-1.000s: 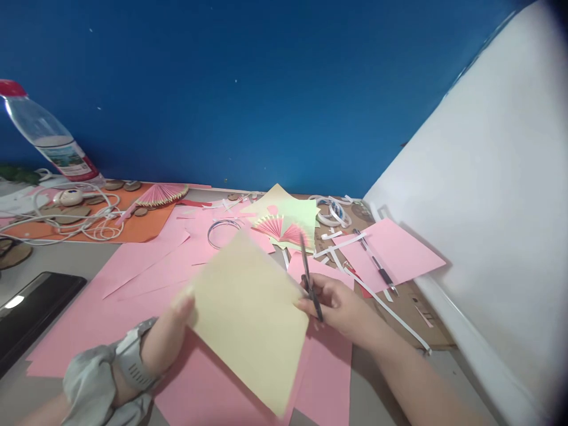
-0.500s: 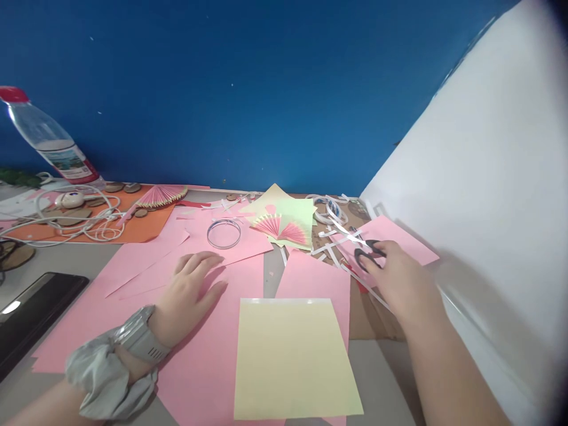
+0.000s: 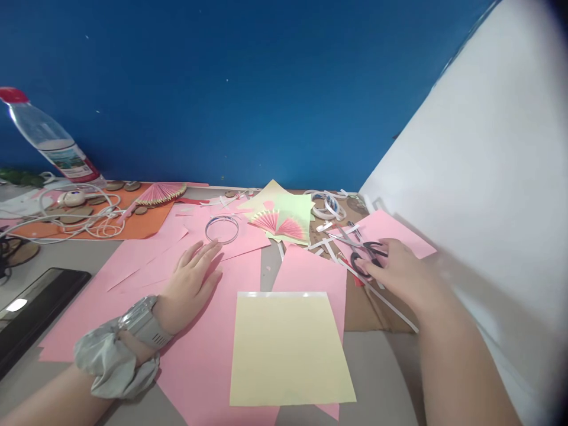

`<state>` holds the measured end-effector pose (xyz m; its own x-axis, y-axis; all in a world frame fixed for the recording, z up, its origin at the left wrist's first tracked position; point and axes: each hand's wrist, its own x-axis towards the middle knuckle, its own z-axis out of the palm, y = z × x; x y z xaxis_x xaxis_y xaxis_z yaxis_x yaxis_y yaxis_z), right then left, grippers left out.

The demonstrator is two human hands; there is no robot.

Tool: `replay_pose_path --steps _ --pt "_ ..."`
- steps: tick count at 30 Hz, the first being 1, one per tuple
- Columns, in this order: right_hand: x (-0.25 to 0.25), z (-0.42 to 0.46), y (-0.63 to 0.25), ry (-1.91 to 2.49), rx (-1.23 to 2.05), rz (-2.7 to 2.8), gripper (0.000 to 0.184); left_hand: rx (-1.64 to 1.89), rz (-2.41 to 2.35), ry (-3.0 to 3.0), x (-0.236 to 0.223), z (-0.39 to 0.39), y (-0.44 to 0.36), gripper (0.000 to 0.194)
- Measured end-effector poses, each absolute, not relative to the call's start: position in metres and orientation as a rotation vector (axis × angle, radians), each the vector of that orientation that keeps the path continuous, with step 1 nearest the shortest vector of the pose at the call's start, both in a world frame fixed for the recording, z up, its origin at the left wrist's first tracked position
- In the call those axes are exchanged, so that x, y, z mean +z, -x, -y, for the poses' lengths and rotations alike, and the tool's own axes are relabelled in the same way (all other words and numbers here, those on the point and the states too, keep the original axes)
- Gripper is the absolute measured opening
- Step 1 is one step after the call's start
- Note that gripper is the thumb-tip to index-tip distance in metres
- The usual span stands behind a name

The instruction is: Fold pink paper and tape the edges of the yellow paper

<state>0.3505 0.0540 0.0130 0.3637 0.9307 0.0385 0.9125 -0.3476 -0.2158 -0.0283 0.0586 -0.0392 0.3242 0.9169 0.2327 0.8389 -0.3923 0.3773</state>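
My left hand (image 3: pixel 193 287) lies palm down on pink paper (image 3: pixel 208 355), fingers stretched out and holding nothing. Its fingertips reach the near edge of a thin, shiny ring (image 3: pixel 222 229), which may be a narrow roll of tape. At the right, my right hand (image 3: pixel 402 269) has its thumb and fingers on the black handles of a pair of scissors (image 3: pixel 361 244), whose blades point left and are partly apart. Under the scissors are white paper strips and a pink sheet (image 3: pixel 402 234). A pale yellow square sheet (image 3: pixel 290 349) with a shiny strip along its far edge lies between my hands.
Pleated pink fans (image 3: pixel 284 223) rest on green and yellow paper at the back centre; another pleated fan (image 3: pixel 162 193) lies left on orange paper (image 3: pixel 146 222). A bottle (image 3: pixel 62 145), white cable (image 3: pixel 100 222) and black case (image 3: pixel 44 313) stand left. A white panel (image 3: pixel 479 148) borders the right.
The scissors have come down and toward me slightly, with their blades parted wider. My left fingers have moved up to the ring. The view has shifted a little.
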Motion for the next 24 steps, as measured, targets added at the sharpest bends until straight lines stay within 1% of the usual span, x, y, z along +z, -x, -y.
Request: replay_pose_path --steps 2,4,7,8,11,13,16,19,20,22,24 --pt "0.018 -0.053 -0.346 2.431 0.192 1.626 0.060 0.678 -1.581 -2.424 -0.039 -0.059 0.029 0.042" --pt "0.021 -0.053 -0.339 2.377 0.117 1.598 0.058 0.723 -1.571 -2.444 -0.038 -0.058 0.029 0.040" --pt "0.021 -0.053 -0.324 2.196 -0.022 1.634 0.043 0.664 -1.592 -2.463 -0.036 -0.053 0.027 0.039" --pt "0.020 -0.053 -0.317 2.087 -0.015 1.707 0.036 0.629 -1.585 -2.474 -0.035 -0.051 0.026 0.038" --pt "0.011 -0.050 -0.294 1.753 0.019 1.918 0.026 0.577 -1.540 -2.511 -0.030 -0.052 0.025 0.035" --pt "0.005 -0.046 -0.278 1.598 0.075 2.047 0.021 0.594 -1.562 -2.536 -0.027 -0.061 0.027 0.035" --pt "0.001 -0.039 -0.260 1.442 0.215 2.185 0.018 0.611 -1.667 -2.590 -0.022 -0.085 0.030 0.035" --pt "0.002 -0.034 -0.253 1.306 0.315 2.266 0.018 0.567 -1.734 -2.591 -0.020 -0.109 0.024 0.027" --pt "0.003 -0.033 -0.253 1.275 0.343 2.276 0.018 0.573 -1.739 -2.586 -0.020 -0.113 0.020 0.025" --pt "0.006 -0.033 -0.255 1.257 0.401 2.273 0.017 0.606 -1.716 -2.574 -0.018 -0.114 0.007 0.026" --pt "0.008 -0.031 -0.257 1.321 0.510 2.233 0.017 0.633 -1.620 -2.582 -0.014 -0.103 -0.007 0.026"
